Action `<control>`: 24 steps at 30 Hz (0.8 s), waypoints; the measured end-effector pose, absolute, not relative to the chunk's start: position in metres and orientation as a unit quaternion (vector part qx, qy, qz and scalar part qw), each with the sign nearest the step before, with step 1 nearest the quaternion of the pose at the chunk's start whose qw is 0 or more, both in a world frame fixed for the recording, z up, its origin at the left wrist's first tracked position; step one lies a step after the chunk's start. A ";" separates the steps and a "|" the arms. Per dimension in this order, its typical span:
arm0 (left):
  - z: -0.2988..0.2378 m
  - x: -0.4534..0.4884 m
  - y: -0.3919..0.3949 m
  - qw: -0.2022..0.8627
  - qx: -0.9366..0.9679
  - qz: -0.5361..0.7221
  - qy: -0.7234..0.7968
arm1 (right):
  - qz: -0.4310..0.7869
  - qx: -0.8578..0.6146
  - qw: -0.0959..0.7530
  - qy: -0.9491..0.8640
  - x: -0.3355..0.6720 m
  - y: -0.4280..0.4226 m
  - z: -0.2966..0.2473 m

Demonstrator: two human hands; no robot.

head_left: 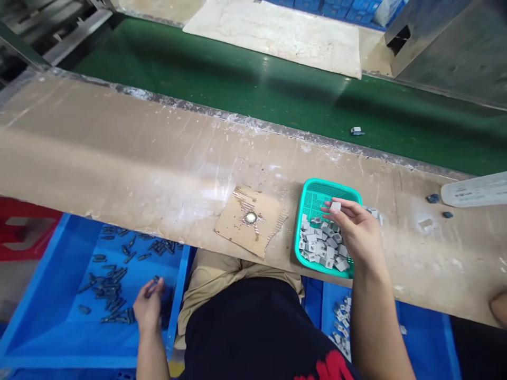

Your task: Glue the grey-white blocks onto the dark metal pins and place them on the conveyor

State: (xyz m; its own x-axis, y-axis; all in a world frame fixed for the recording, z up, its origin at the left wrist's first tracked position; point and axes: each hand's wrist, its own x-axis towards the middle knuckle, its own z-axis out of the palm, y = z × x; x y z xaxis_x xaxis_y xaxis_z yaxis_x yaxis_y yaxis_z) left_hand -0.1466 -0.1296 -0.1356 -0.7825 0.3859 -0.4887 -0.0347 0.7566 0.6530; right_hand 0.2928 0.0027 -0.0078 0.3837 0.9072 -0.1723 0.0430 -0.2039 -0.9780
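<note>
One grey block (336, 206) hides partly in right hand (356, 232).

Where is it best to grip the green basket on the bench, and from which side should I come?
Probably grip the basket by its raised rim on the left side, coming from the left. That side is free; the right hand, pinching a grey part, hangs over the right side, and loose parts fill the near half.

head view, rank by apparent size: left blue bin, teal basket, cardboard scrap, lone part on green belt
1. blue bin
2. teal basket and cardboard scrap, about alike, not ranked
3. lone part, though farthest from camera
</note>
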 end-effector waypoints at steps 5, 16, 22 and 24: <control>-0.097 -0.130 -0.114 0.411 -0.022 0.482 0.774 | 0.402 -0.654 0.439 -0.466 0.265 -0.006 0.011; -0.033 -0.074 -0.082 0.686 -0.027 0.478 0.549 | 0.374 -0.562 0.301 -0.673 0.187 0.014 0.001; -0.035 -0.052 -0.071 0.760 0.018 0.454 0.464 | 0.241 -0.526 0.217 -0.786 0.174 0.021 -0.001; -0.037 -0.049 -0.070 0.759 0.027 0.462 0.459 | 0.226 -0.534 0.196 -0.791 0.172 0.023 -0.003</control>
State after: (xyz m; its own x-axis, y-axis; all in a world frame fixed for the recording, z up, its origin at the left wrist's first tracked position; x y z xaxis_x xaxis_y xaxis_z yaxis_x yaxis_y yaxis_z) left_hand -0.0488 -0.0695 -0.0370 0.1525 0.7256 -0.6710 -0.6753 0.5722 0.4653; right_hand 0.1718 0.0229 -0.0034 -0.3538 0.9328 0.0680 0.7558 0.3280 -0.5668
